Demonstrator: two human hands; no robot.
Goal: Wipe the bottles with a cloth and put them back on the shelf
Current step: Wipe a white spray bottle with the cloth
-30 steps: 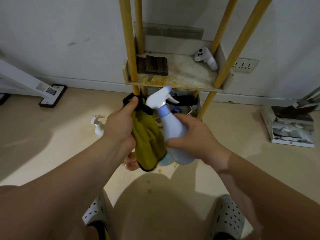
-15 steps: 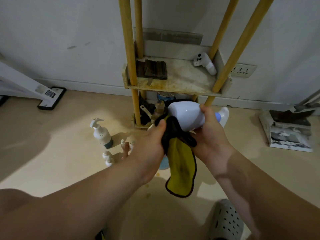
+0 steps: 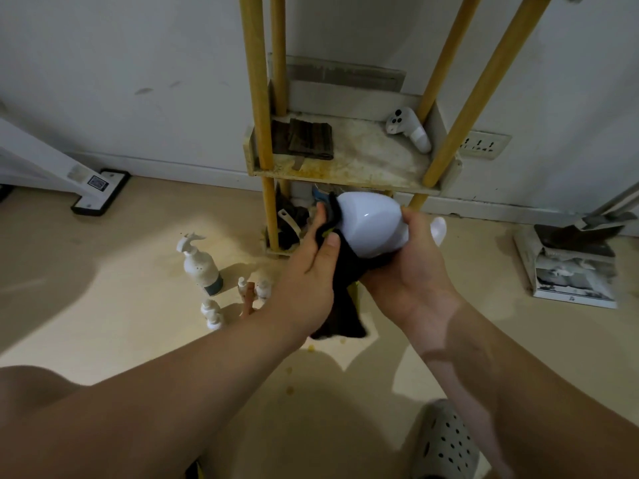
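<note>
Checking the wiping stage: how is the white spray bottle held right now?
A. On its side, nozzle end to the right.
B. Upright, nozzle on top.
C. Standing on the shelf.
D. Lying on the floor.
A: the right hand grips the spray bottle on its side, nozzle end poking out past that hand on the right, and the left hand holds the cloth against its rounded base.
</note>
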